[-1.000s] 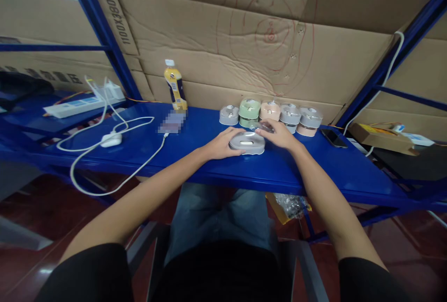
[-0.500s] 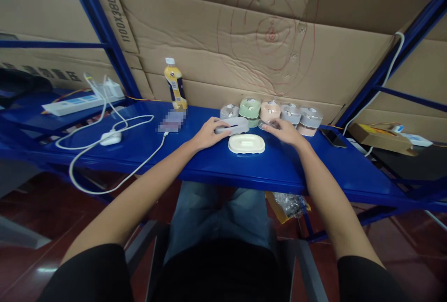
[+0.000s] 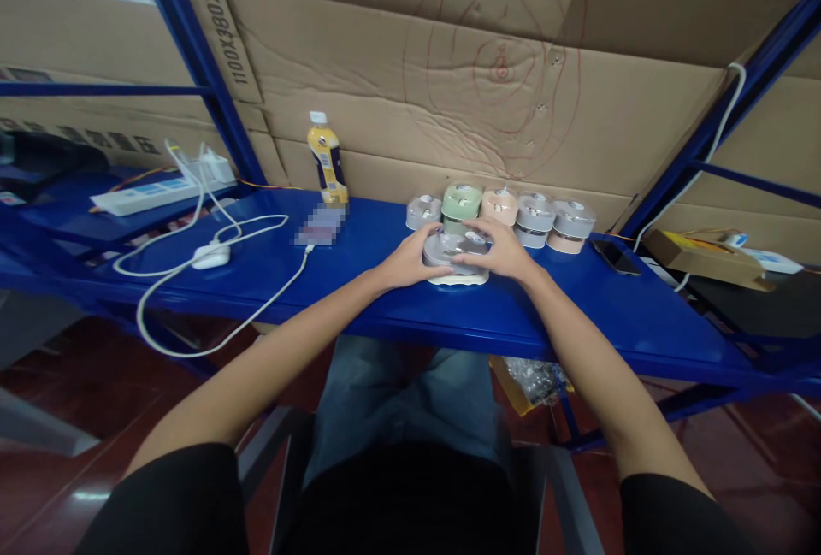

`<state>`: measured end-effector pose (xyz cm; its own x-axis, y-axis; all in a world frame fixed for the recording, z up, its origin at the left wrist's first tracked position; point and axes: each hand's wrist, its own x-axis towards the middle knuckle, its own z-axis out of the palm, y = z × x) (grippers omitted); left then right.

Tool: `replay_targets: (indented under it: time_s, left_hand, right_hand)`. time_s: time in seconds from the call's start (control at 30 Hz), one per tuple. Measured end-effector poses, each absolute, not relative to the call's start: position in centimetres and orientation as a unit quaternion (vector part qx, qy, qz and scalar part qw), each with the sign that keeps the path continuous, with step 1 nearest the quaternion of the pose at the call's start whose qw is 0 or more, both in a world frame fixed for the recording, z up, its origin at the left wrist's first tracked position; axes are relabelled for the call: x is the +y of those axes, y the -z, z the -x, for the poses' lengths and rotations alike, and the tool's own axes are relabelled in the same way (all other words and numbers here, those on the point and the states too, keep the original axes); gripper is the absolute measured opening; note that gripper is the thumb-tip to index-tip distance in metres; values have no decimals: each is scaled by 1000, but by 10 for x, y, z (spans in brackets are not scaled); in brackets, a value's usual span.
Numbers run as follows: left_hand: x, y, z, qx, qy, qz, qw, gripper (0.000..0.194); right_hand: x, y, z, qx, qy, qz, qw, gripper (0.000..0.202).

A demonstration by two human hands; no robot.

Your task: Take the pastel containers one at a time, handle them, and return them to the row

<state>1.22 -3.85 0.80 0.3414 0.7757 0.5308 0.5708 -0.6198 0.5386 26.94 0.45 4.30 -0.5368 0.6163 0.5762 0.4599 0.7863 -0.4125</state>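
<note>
In the head view a grey oval plastic case (image 3: 450,252) with a see-through top sits on the cream oval base (image 3: 458,279) near the front of the blue table. My left hand (image 3: 408,261) grips its left side, thumb along the front. From the right, my right hand (image 3: 503,250) curls over the same case, its thumb also at the front. Just behind stands a green case (image 3: 462,198), its lower part partly hidden by the hands. A peach case (image 3: 499,204) is right of it and a grey one (image 3: 423,211) left.
More grey cases (image 3: 535,213) are stacked farther right, beside a dark phone (image 3: 616,256). To the left are a yellow bottle (image 3: 327,162), a blurred-out device (image 3: 321,224), a white charger (image 3: 211,255) with looping cable and a power strip (image 3: 147,196). Cardboard (image 3: 359,67) lines the back.
My hands have come together from either side of the base, bringing the grey ring-like part and the clear-topped piece onto it. The camera view has shifted slightly.
</note>
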Motion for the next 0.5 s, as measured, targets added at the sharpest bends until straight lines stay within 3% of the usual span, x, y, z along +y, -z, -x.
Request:
replay_targets:
  time_s: [0.3, 0.5]
  left_hand:
    - [-29, 3, -16, 407, -377, -817, 156, 119]
    - [-25, 7, -13, 401, -359, -831, 143, 110]
  right_hand:
    - [10, -32, -257, -908, -101, 266, 307, 76]
    - [12, -26, -256, -910, -106, 281, 286, 81]
